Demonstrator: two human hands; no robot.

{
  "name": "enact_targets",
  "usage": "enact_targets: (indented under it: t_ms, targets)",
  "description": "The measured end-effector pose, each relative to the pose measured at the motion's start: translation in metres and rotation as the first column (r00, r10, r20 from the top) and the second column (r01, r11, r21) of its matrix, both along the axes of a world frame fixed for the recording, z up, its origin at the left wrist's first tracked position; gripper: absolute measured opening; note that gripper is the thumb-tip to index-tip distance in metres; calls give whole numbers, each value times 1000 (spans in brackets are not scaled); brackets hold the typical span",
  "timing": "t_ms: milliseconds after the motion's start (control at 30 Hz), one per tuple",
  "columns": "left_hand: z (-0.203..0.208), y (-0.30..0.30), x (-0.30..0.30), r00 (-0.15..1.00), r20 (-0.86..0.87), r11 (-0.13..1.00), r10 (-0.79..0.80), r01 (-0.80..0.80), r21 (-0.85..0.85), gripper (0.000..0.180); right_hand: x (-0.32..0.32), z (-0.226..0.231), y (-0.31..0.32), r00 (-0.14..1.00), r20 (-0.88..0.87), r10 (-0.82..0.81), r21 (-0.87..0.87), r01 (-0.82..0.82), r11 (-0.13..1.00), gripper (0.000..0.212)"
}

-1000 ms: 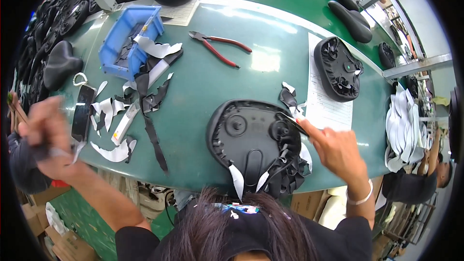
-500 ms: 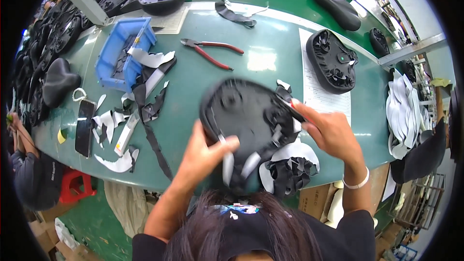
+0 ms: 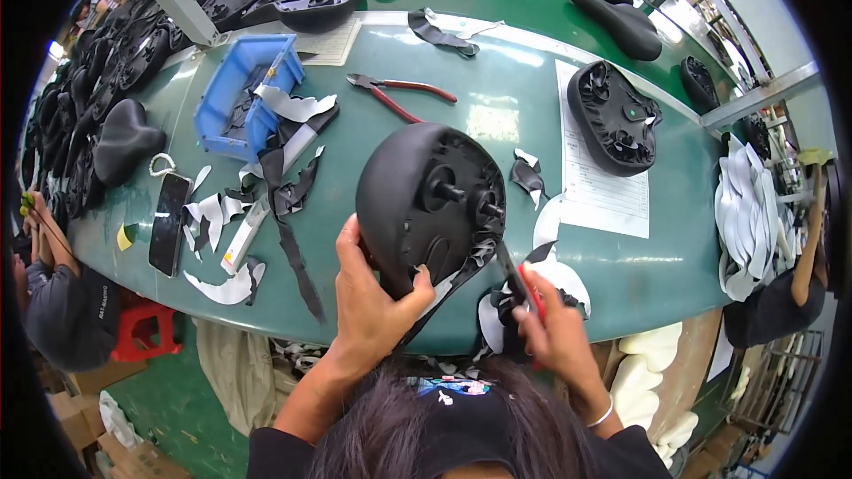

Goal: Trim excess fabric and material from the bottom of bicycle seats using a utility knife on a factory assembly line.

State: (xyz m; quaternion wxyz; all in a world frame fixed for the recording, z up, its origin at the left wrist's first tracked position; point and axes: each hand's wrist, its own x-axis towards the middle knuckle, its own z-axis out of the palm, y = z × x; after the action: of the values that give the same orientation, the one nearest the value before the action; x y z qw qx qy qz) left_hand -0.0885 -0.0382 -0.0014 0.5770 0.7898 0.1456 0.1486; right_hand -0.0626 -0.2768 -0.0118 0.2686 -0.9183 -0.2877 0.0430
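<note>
A black bicycle saddle (image 3: 390,200) is tilted up in front of me, its plastic underside with round posts turned to the right. Gripping its near left edge is my left hand (image 3: 377,302), thumb pressed on the rim and fingers behind. A loose strip of black cover hangs from the saddle's near rim. My right hand (image 3: 555,328), slightly blurred, is closed on red-handled scissors (image 3: 515,279). Their blade points up beside the saddle's lower right rim; whether it touches the cover I cannot tell. Under that hand lie black and white cover scraps (image 3: 493,319).
Red-handled pliers (image 3: 399,93) lie beyond the saddle. To the left are a blue bin (image 3: 209,115), a phone (image 3: 169,226) and scattered offcuts (image 3: 293,257). Another saddle (image 3: 612,120) rests on a paper sheet (image 3: 612,204) at the right. Saddles are heaped far left; people sit at both sides.
The saddle has turned and tipped, so its smooth outer side now shows on the left. My right hand with the scissors has come down toward me from the saddle's upper right edge.
</note>
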Motion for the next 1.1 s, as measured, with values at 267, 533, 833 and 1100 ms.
enact_targets:
  t_ms: [267,533,833,1100]
  targets:
    - [-26,-1,-26,976,97,956,194,-165,-244,63,102,3,82,986,-165,20,379,45,924,49]
    - [34,33,40,958,125,886,-257,182,427,23,152,26,115,910,-389,143,626,147,766,34]
    - [-8,55,118,945,-71,936,-318,325,134,19,139,58,53,995,-60,82,195,-69,978,45]
    - [-2,61,117,952,-40,885,-303,266,-383,19,111,75,70,930,187,315,-489,-190,851,46]
